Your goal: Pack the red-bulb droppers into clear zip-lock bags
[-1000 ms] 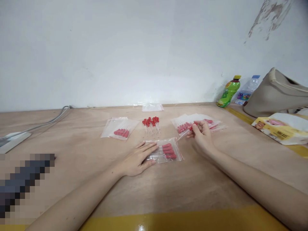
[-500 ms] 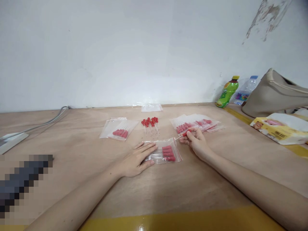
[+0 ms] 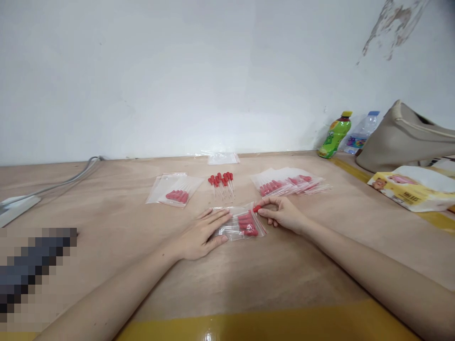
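Note:
My left hand [image 3: 206, 235] lies flat, fingers stretched, on the left end of a clear zip bag [image 3: 231, 232]. Several red-bulbed droppers [image 3: 248, 226] lie side by side inside, bulbs toward the bag's open right end. Between thumb and forefinger, my right hand [image 3: 282, 214] pinches the red bulb of another dropper [image 3: 256, 208] at the bag's mouth; its thin tube points left into the bag. Beyond the bag, a bunch of loose droppers [image 3: 221, 180] rests on the table, red bulbs away from me.
Filled bags [image 3: 289, 181] are piled at right, more bags [image 3: 176, 189] at left. An unfilled bag [image 3: 223, 158] lies by the wall. Far right stand a green bottle [image 3: 334, 136], a clear bottle [image 3: 364, 132], a beige bag [image 3: 398, 137] and a tissue pack [image 3: 412, 189]. A cable [image 3: 76, 177] runs at left.
My right hand has moved left, sliding the dropper's tube into the bag until its bulb is at the opening. My left hand has stayed on the bag.

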Available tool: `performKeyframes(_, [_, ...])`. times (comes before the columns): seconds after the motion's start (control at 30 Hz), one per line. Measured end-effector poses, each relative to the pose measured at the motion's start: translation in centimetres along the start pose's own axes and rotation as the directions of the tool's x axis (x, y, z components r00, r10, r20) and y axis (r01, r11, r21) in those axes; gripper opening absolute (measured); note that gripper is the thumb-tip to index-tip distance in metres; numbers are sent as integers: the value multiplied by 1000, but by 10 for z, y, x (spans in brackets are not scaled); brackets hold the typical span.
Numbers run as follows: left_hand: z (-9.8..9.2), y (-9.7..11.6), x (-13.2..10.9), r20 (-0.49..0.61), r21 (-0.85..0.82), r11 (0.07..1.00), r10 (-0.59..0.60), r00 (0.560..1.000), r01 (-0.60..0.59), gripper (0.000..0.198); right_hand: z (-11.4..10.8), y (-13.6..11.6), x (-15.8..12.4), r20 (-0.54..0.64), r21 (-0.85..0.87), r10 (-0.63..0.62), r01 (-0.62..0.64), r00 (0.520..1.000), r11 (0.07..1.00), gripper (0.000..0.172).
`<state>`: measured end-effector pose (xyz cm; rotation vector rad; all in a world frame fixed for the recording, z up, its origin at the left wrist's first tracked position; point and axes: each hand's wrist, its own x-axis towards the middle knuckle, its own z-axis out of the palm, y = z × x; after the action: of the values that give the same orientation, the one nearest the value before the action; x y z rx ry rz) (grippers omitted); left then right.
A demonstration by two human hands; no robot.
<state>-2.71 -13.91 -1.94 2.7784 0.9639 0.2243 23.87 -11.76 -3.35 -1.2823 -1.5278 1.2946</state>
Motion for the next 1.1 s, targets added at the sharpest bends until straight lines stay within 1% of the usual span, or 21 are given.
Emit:
performKeyframes(0.1, [0,0,0,-8,-11,1000,-4,1000,4,52,4,2,4,-69,-56,3,-6,998,998,23])
performKeyframes(0.13, [0,0,0,-11,-15,1000,-3,1000,3,52,4,3,5,-93,-80,-15,7,996,997,22])
performKeyframes(0.2, [0,0,0,-17,-23,1000,0,1000,0,52,5,6,6,-107,-155,-112,95,988,983,20])
performKeyframes(0.27, [1,0,0,-21,-26,1000,3,1000,-4,52,5,8,8,-74,-237,-237,214,969,948,18])
performKeyframes(0.33, [0,0,0,-15,-24,1000,3,1000,-4,51,5,8,10,-40,-268,-302,281,953,922,17])
performKeyframes(0.4, [0,0,1,-8,-21,1000,3,1000,-3,51,8,7,12,-41,-243,-287,269,957,932,17])
performKeyframes(0.5, [0,0,1,0,-19,1000,-5,1000,5,53,13,6,16,-87,-209,-234,212,968,955,14])
performKeyframes(0.57, [0,1,1,2,-19,1000,-11,1000,11,53,15,7,18,-116,-224,-222,192,968,956,12])
performKeyframes(0.6, [-1,1,1,1,-21,1000,-13,1000,13,53,15,8,19,-124,-247,-239,203,963,947,12])
performKeyframes(0.67, [-1,2,1,-4,-29,1000,-9,1000,8,52,14,9,20,-95,-321,-326,281,941,905,11])
performKeyframes(0.73, [-2,3,1,-7,-35,999,-2,1000,2,52,12,9,19,8,-361,-404,379,915,852,14])
performKeyframes(0.77, [-3,4,1,-7,-37,999,-1,1000,1,52,12,8,18,71,-343,-405,404,911,848,17])
performKeyframes(0.8, [-3,4,1,-8,-38,999,-1,1000,1,52,12,7,17,113,-305,-380,396,918,866,19])
performKeyframes(0.83, [-4,5,1,-9,-40,999,-2,1000,2,52,13,5,16,117,-258,-337,356,934,898,21])
performKeyframes(0.87, [-4,5,1,-10,-41,999,-3,1000,3,52,14,4,14,85,-209,-285,296,955,932,22])
performKeyframes(0.93, [-3,4,1,-13,-45,999,-3,1000,3,52,18,0,12,-25,-115,-166,162,986,980,28])
performKeyframes(0.97, [-3,4,1,-14,-47,999,-3,1000,2,52,20,-1,10,-71,-76,-112,107,991,991,34])
performKeyframes(1.0, [-3,3,1,-15,-48,999,-3,1000,2,52,21,-3,9,-91,-44,-62,58,994,997,38])
performKeyframes(1.1, [-2,2,0,-19,-46,999,-4,1000,3,52,22,-8,8,-12,2,74,-74,997,997,42])
